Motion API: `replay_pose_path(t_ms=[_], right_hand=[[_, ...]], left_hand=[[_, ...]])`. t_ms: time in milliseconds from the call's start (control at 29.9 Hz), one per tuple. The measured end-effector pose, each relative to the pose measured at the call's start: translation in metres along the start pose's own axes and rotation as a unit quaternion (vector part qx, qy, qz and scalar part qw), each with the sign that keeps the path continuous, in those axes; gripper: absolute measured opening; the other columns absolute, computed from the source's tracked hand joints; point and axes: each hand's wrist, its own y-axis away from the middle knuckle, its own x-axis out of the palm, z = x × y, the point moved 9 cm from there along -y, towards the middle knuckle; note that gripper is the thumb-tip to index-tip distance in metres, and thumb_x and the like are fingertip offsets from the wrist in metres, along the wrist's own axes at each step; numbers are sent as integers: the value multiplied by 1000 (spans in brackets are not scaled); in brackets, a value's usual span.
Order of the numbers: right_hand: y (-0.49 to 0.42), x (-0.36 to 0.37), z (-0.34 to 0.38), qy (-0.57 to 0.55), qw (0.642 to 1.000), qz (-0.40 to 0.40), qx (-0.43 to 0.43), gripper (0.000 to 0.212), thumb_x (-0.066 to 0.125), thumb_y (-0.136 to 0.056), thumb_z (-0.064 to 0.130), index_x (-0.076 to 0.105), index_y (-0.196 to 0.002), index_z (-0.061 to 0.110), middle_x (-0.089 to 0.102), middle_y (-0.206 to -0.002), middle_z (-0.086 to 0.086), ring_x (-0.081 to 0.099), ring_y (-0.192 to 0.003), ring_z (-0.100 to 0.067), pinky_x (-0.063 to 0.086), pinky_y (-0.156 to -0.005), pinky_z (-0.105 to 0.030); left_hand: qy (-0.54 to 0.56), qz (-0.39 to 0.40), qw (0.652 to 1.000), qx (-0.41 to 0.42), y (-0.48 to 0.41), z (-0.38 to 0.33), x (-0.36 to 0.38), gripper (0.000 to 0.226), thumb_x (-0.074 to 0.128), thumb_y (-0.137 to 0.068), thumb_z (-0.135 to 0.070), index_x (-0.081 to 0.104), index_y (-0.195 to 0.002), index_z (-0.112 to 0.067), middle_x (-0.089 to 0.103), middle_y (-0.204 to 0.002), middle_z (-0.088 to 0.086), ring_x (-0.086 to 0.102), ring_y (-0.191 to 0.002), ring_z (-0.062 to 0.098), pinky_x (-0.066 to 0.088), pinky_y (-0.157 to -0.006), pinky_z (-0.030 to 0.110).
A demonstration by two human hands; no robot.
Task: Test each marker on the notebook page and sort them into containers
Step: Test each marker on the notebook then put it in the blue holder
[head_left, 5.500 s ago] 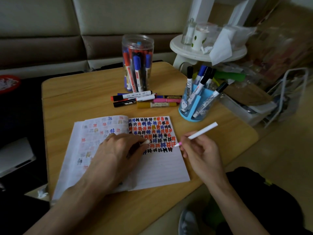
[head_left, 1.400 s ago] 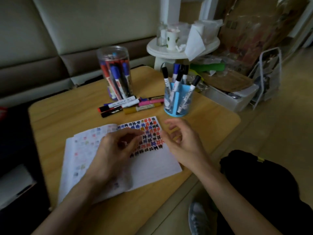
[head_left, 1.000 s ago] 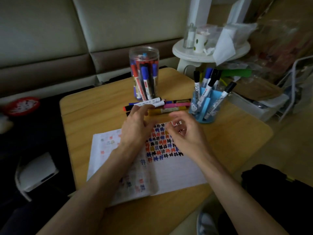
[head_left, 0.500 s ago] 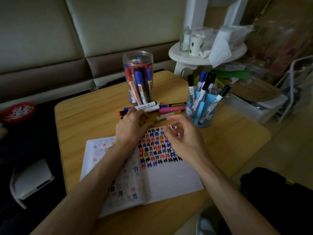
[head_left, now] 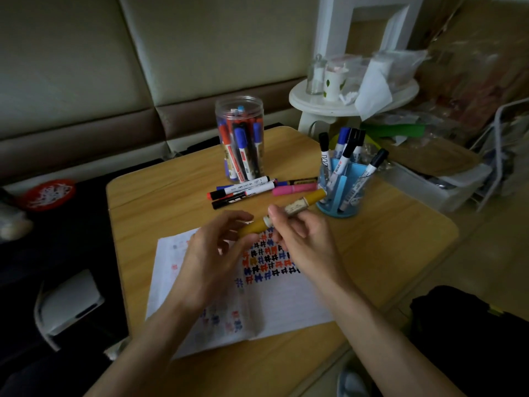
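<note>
- Holding the marker [head_left: 297, 207] up in the air, just over the notebook [head_left: 286, 305], mid-counter [head_left: 400, 247].
- Pinching its middle with the right grip [head_left: 303, 242]; curling the left grip [head_left: 211, 259] round its near-left end, likely to pull off a cap for a test.
- Lying long from near-left to far-right, far end a bit higher, pointing toward the cup [head_left: 340, 209].

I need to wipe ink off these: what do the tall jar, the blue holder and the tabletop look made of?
Tall jar: probably clear glossy plastic; the markers show through its wall, though glass is possible.
Blue holder: opaque matte blue plastic partitions, with what seems a clear outer wall.
Tabletop: light wood or wood-look laminate, smooth; grain lines show.
</note>
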Motion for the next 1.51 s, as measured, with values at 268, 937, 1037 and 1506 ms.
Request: replay_pose_path(t_ms=[268, 937, 1037, 1506], right_hand=[[10, 8, 8, -7, 1000, -10, 6, 27, 69, -99, 29, 65, -75, 16, 62, -59, 3, 56, -53, -7, 43, -52, -19], [26, -7, 21, 37, 997, 39, -62, 35, 67, -100, 19, 61, -66, 18, 51, -54, 10, 46, -51, -4, 35, -49, -22], [26, -8, 25, 28, 995, 53, -79, 31, 67, -100, 21, 66, -79, -2, 62, -67, -16, 56, -61, -33, 45, -54, -48], [34, -12, 2, -24, 1000, 1, 12, 22, 71, -96, 20, 70, -75, 13, 64, -63, -1, 57, -56, -6, 45, -53, -17]], left_hand=[[-23, 30, 999, 25, 17, -11, 3, 36, 58, -92, -49, 73, -114, -25, 73, -90, -13, 69, -85, 5, 54, -74, 30], [-2, 145, 989, 30, 17, -24, 21, 30, 52, -95, -43, 72, -97, -22, 71, -84, -7, 67, -77, 14, 50, -66, 27], [21, 178, 983, 23, 17, -21, 23, 35, 51, -101, -43, 73, -101, -18, 71, -84, 0, 66, -74, 17, 50, -68, 33], [-90, 81, 991, 61, 30, -23, 17, 39, 56, -90, -58, 66, -119, -33, 69, -100, -21, 65, -87, -1, 50, -73, 18]])
